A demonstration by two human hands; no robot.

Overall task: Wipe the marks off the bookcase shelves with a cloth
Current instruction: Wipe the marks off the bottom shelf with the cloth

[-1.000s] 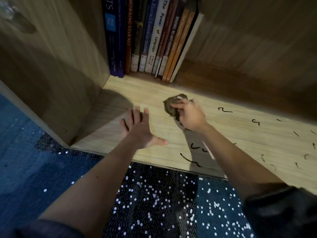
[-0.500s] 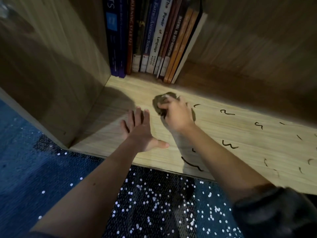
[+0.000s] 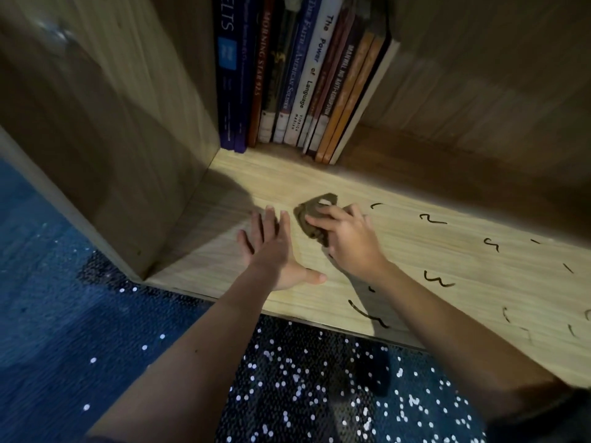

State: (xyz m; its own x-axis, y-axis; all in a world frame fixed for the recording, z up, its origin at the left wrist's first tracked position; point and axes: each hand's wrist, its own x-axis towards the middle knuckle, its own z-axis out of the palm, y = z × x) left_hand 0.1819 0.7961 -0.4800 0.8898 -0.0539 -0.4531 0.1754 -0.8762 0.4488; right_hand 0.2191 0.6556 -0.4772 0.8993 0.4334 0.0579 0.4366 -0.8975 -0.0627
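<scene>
Pressing a crumpled dark cloth (image 3: 315, 219) against the bottom shelf (image 3: 415, 251) of a wooden bookcase, a person's right hand (image 3: 348, 241) is curling its fingers over the wad and bearing down on the pale board, just in front of a row of upright books (image 3: 303, 75). The left hand (image 3: 271, 251) is lying flat and empty beside it, fingers spread wide and thumb out, apparently bracing on the shelf. The wiping step looks to be in full swing at the left end, where the board around the hands is showing clean. Black squiggly marks (image 3: 438, 279) are dotting the shelf from the right forearm outward to the right, so the greater part of the job appears to be waiting; the next move is likely calling for a sweep rightward with firm pressure over each scribble. Much of the cloth is sitting hidden under the fingers, the right forearm is covering at least one mark near the front edge, and the shelf is running out of view on the right. The rear of the shelf is lying in deep shadow, so any marks there are impossible to make out. A speckled blue carpet (image 3: 303, 394) is filling the foreground.
</scene>
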